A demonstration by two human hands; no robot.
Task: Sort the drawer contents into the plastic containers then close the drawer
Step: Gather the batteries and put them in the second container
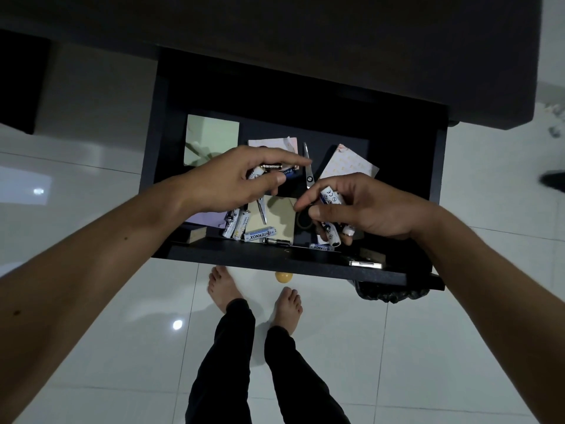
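Observation:
A black drawer (pixel 275 261) stands pulled open below me. My left hand (pixel 232 182) hovers over its middle, closed around several batteries (pixel 272 167). My right hand (pixel 363 209) is just right of it, also gripping several white batteries (pixel 331 198). Loose white batteries (pixel 260 234) lie near the drawer's front edge, on and beside a beige note pad (pixel 279 215). Scissors (pixel 308 169) lie between my hands, their black handle partly under my right fingers. A green note pad (pixel 211 139), pink notes (pixel 275 143) and a patterned paper (pixel 348 163) lie further back. No plastic containers are visible.
The drawer belongs to a dark cabinet (pixel 305 41). My bare feet (pixel 253 295) stand on white floor tiles below the drawer front, next to its yellow knob (pixel 283 276). A dark bag (pixel 388 293) sits under the drawer's right corner. A small wooden block (pixel 195 234) lies front left.

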